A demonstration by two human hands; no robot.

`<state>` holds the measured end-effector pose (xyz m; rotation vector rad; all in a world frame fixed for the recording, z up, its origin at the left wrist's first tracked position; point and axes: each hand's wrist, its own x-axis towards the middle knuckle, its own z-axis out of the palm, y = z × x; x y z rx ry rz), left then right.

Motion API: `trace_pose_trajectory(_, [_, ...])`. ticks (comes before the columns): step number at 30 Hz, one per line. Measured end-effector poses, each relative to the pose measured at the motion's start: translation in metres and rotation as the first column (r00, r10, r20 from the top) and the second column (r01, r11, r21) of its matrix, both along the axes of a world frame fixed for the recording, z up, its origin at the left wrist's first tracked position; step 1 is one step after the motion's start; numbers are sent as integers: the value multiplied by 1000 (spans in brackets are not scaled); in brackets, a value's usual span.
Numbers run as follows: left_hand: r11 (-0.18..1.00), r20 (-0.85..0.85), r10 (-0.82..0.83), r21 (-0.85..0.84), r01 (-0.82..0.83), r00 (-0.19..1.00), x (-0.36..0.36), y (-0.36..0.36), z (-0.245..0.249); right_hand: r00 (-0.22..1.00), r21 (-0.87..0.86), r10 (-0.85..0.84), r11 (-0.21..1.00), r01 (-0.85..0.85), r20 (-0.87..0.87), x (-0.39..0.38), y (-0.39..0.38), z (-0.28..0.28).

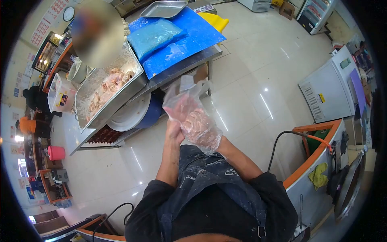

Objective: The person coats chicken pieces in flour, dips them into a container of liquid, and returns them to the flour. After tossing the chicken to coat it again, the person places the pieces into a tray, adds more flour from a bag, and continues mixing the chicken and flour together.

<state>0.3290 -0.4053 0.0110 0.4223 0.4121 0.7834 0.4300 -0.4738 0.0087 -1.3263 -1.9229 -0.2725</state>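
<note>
In front of my apron, my hands meet over the tiled floor. My right hand [200,128] sits inside a thin clear plastic glove [186,97], fingers loosely spread, and the glove's loose end stands crumpled above it. My bare left hand [174,132] presses against the right from the left and pinches the glove's plastic near the wrist. Neither hand holds anything else.
A steel table ahead carries a blue cutting board [201,38], a blue bag [155,36], a metal tray [163,9] and a big steel pan of meat pieces [109,90]. Another person [96,32] stands behind it. A white freezer [328,90] and an orange-edged counter [310,165] stand right.
</note>
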Motion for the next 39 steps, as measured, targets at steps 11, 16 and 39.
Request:
trace_pose_trajectory(11, [999,318,-19,-40,34,948,-33,26,-28,983,-103,159,980,-169,-96,-31,37,-33])
trace_pose_trajectory(16, [899,-264,256,418,-129,930,-78,76,-135,962,-242,236,934,-263,-137,-47,63,-7])
trace_pose_trajectory(39, [895,-199,-339,-369,251,919,-92,194,-195,957,-763,173,577,-291,-234,-94,182,-146])
